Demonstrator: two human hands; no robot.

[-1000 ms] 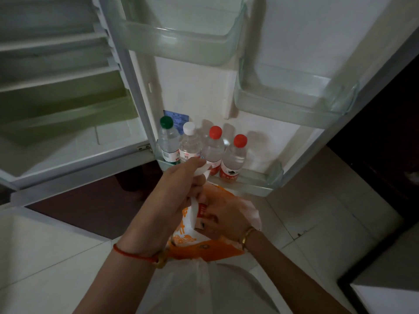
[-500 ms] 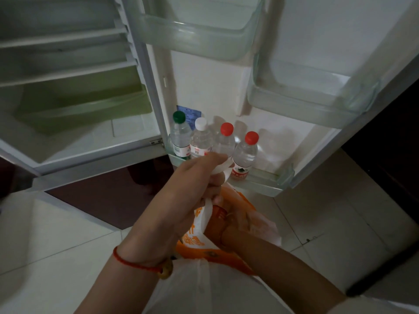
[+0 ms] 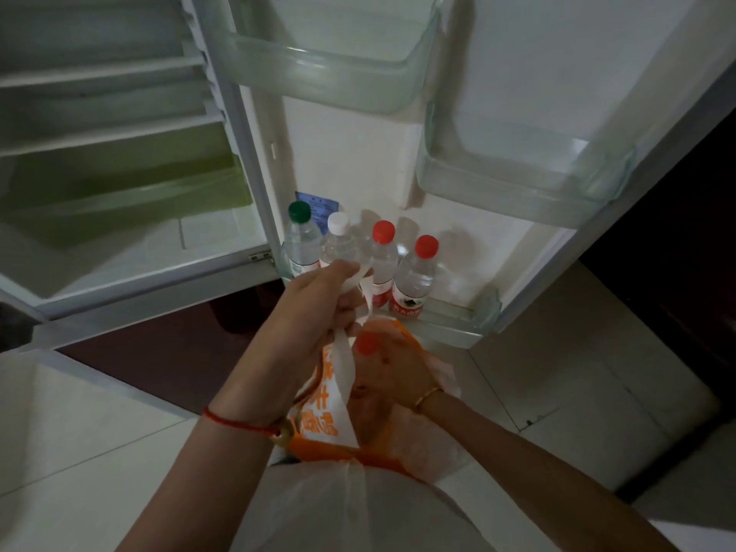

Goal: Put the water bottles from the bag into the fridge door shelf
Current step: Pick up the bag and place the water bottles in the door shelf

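a: you're pinching the bag's (image 3: 318, 396) handle in your left hand (image 3: 318, 304), fingers curled tight around that white strip, lifting it so the mouth gapes.

b: and my right hand (image 3: 394, 368)?

a: it's reaching down inside the bag, showing through the thin plastic. a red cap (image 3: 367, 345) is sitting right by your fingertips. i'm not able to tell whether your fingers are already closing on that bottle or merely touching it.

b: so what am i doing with it?

a: you're going for the neck, i'd say. be wrapping your fingers below the cap, not on it, so the bottle isn't slipping as it's coming up. keep the handle raised while you're pulling, or the plastic is going to be clinging to the bottle and dragging along.

b: where's it going?

a: four bottles are standing upright in the bottom door shelf (image 3: 488, 308), a row from the hinge side: green cap (image 3: 299, 212), white cap (image 3: 338, 222), then two with red caps (image 3: 384, 231), packed close together. the free space is lying to the right of the last one (image 3: 426, 245), toward the shelf's outer end.

b: any catch?

a: the shelf's front lip is standing up, so you're needing to be lifting the base over it, then lowering straight down beside the last bottle without knocking it.
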